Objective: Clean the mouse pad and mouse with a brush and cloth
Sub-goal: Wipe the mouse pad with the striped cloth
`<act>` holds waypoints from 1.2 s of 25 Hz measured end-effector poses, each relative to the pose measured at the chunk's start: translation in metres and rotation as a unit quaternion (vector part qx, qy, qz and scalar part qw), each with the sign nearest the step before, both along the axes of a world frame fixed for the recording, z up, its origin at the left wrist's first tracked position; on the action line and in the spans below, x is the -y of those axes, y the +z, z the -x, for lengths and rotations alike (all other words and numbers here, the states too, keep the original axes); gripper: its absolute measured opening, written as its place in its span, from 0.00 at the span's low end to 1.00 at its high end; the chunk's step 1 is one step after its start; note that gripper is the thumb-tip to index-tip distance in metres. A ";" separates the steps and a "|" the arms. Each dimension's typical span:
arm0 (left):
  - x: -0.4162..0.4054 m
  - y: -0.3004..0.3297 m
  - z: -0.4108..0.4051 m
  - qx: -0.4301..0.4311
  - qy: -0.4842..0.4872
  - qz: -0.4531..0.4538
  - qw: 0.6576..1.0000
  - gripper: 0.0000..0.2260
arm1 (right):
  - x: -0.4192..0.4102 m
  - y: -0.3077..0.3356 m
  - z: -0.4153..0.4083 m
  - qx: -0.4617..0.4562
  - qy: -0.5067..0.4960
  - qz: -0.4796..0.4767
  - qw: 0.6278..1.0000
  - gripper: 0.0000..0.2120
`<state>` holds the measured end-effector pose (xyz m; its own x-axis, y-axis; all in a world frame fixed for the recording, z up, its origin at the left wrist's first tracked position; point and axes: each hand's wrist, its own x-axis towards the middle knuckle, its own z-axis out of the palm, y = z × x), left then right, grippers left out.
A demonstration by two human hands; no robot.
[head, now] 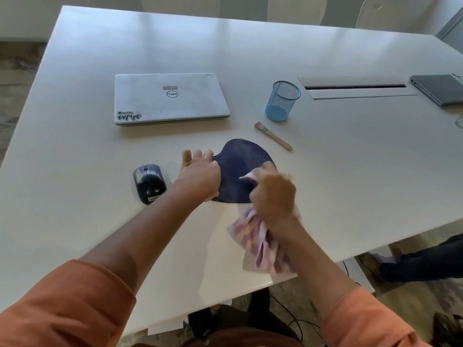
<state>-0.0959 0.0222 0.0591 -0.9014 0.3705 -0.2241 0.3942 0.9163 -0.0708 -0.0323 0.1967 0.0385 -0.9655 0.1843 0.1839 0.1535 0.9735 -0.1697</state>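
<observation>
While the left hand (200,175) presses flat and the right hand (273,194) grips the cloth (260,242), brush (273,136) lies nearby.

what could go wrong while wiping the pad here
The left hand pins only the pad's left edge, so the cloth in the right hand may bunch or slide the pad. The mouse lies just beside the left wrist and could get knocked.
</observation>
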 end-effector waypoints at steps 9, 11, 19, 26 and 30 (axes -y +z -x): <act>-0.002 0.001 0.000 -0.006 -0.007 0.015 1.000 0.15 | 0.011 0.008 0.041 0.027 -0.053 0.003 0.998 0.12; -0.001 0.001 0.001 -0.005 -0.007 0.017 1.000 0.15 | 0.008 0.004 0.039 0.027 -0.021 0.000 0.999 0.11; -0.002 0.001 0.001 0.003 0.000 0.011 1.000 0.13 | -0.007 0.019 0.016 0.078 -0.077 -0.004 0.994 0.12; -0.004 0.002 0.001 0.003 0.004 0.019 1.000 0.13 | -0.059 0.074 0.028 0.080 -0.156 0.046 0.983 0.10; -0.004 0.005 0.000 0.006 0.007 0.026 1.000 0.14 | -0.054 0.074 0.065 0.068 -0.084 0.056 0.993 0.12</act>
<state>-0.0959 0.0261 0.0638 -0.9039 0.3450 -0.2528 0.3818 0.9172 -0.1134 -0.0969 0.2510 0.1126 -0.9340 0.3566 0.0226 0.3410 0.9086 -0.2413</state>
